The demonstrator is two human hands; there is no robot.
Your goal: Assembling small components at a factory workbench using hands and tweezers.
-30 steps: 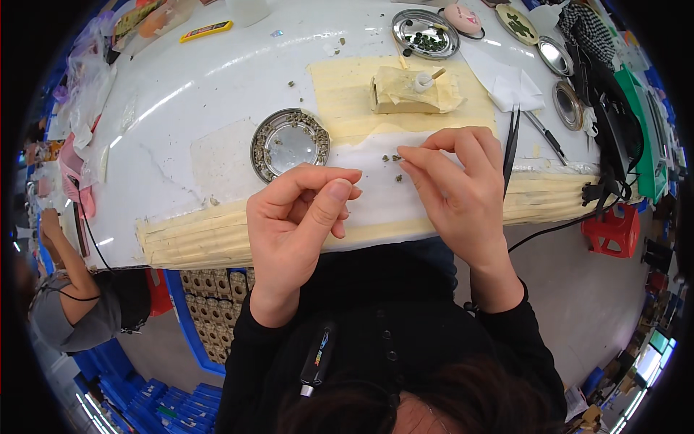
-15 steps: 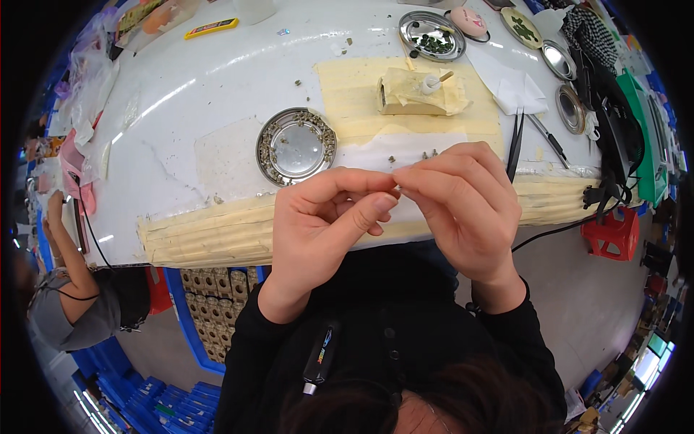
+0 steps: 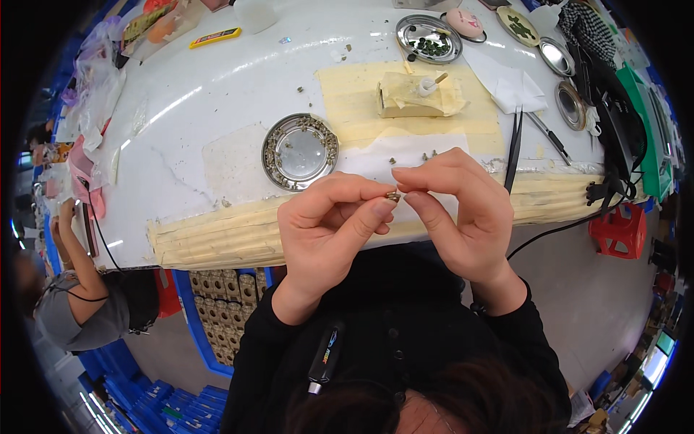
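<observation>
White tabletop [image 3: 217,94] fills the upper half of the view, its near edge wrapped in cream tape [image 3: 217,235]. Both hands are raised together just in front of that edge. Left hand [image 3: 329,228] pinches a tiny dark part [image 3: 393,195] between thumb and forefinger, the other fingers curled under. Right hand [image 3: 455,213] meets it from the other side — its thumb and forefinger tips close on the same part, so the fingertips of both hands touch there.

Just beyond the left hand sits a round metal dish [image 3: 299,150] with small bits around its rim. A few loose parts [image 3: 428,154] lie on white paper [image 3: 376,155] behind the right hand, and black tweezers [image 3: 514,148] lie to its right. Farther back — a taped block [image 3: 412,98] and a second dish [image 3: 428,37] holding dark pieces. At the left edge another person [image 3: 72,289] works below table level.
</observation>
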